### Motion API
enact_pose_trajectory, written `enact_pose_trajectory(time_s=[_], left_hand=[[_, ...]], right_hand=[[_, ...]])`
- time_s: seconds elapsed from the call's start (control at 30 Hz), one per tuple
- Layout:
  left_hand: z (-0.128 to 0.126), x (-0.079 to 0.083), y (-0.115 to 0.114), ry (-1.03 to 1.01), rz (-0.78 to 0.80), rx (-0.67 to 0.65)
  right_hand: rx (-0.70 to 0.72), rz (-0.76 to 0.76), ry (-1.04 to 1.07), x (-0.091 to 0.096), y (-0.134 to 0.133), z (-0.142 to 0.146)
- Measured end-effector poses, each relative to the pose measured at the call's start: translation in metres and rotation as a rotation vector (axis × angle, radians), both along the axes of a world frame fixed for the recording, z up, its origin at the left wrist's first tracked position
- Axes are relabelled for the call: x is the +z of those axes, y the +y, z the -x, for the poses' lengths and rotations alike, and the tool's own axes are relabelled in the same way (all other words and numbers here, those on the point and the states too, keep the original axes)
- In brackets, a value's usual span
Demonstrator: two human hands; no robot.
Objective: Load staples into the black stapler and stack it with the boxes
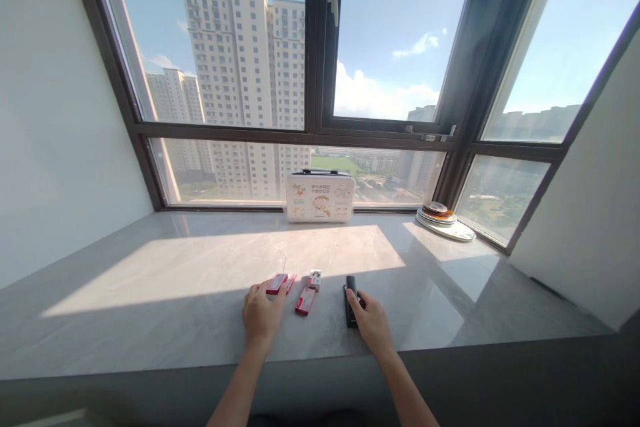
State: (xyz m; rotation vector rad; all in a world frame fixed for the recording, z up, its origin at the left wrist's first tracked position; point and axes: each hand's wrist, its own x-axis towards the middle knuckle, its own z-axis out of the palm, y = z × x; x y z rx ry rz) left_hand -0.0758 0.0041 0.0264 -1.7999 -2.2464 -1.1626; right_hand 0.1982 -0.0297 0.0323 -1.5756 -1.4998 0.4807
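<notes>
My left hand (261, 319) is closed on a small red and white box (277, 283), thumb on the near right side and fingers at the left. Another red and white box (291, 280) lies against its right side, partly hidden. To the right of that hand, a third red and white box (305, 301) lies flat and slanted, with a small white box (315, 279) with red and dark print at its far end. My right hand (375, 324) grips a black stapler (351, 283), which points away from me on the grey sill. Its right side is partly covered by my fingers.
A white case (321, 199) with cartoon print and a dark handle stands against the window. Stacked plates or lids (443, 219) sit in the far right corner. The grey stone sill (200, 320) ends in a front edge just below my hands.
</notes>
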Motion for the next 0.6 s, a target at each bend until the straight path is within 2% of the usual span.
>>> enact_pose_trajectory(time_s=[0.13, 0.23, 0.33, 0.4, 0.5, 0.6], left_hand=[[0.02, -0.004, -0.034, 0.077, 0.052, 0.025], [0.022, 0.0, -0.044, 0.123, 0.066, 0.028], [0.006, 0.005, -0.044, 0.156, 0.037, -0.011], [-0.013, 0.006, -0.043, 0.177, 0.015, -0.083], [-0.042, 0.004, -0.04, 0.195, 0.006, -0.202], [-0.062, 0.001, -0.03, 0.179, 0.016, -0.257]], right_hand=[[-0.012, 0.009, 0.005, -0.002, 0.001, 0.0], [-0.026, 0.019, 0.004, -0.004, 0.002, 0.0], [-0.031, 0.028, 0.002, -0.004, 0.001, 0.0], [-0.029, 0.035, 0.001, -0.004, 0.0, 0.0], [-0.03, 0.042, -0.006, -0.004, -0.002, 0.001], [-0.038, 0.049, -0.023, -0.006, -0.005, 0.001]])
